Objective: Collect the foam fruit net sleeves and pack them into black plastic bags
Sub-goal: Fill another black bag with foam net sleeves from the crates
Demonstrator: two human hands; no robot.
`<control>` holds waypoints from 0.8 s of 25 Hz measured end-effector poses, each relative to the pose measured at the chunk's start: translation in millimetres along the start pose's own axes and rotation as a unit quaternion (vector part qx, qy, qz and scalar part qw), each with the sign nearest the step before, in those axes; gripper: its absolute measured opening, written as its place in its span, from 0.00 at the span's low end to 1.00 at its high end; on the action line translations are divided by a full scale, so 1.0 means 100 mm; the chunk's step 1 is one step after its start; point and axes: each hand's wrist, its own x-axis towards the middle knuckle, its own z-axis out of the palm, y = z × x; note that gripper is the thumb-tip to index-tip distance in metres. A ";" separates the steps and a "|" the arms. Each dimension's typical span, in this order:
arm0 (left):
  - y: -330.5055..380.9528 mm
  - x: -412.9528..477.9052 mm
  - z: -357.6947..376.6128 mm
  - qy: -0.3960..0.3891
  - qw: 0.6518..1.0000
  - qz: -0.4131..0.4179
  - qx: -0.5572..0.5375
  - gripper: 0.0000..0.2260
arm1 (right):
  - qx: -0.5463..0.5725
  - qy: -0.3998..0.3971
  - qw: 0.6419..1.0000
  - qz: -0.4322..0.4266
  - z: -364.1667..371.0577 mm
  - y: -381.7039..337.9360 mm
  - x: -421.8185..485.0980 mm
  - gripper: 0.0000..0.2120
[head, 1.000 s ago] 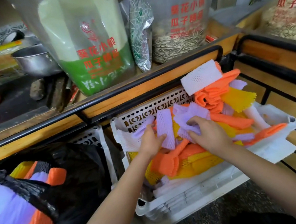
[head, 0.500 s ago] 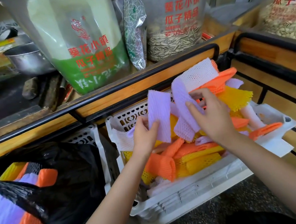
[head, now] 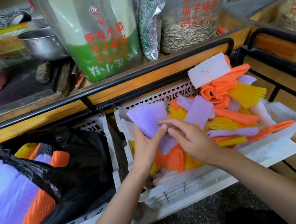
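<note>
The left hand grips purple sleeves; the right hand rests straight fingers on them. Gathering step; next, probably stuff them into the bag.

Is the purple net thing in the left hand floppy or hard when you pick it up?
Probably soft but springy: the purple sleeve stands up from the left hand without drooping. Likely very light, since it is open foam mesh. It should bend easily: orange sleeves in the crate lie curled and folded.
</note>
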 end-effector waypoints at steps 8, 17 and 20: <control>-0.06 -0.01 -0.46 0.102 0.993 0.037 0.053 0.12 | -0.226 -0.119 0.957 0.140 0.27 0.38 -0.13 0.21; -0.09 0.02 -0.70 0.147 0.985 0.022 0.082 0.12 | -0.219 -0.011 0.962 0.162 0.10 0.28 0.04 0.16; -0.04 0.06 -0.66 0.136 0.983 -0.002 0.124 0.12 | -0.194 0.138 0.964 0.118 -0.04 0.09 0.12 0.13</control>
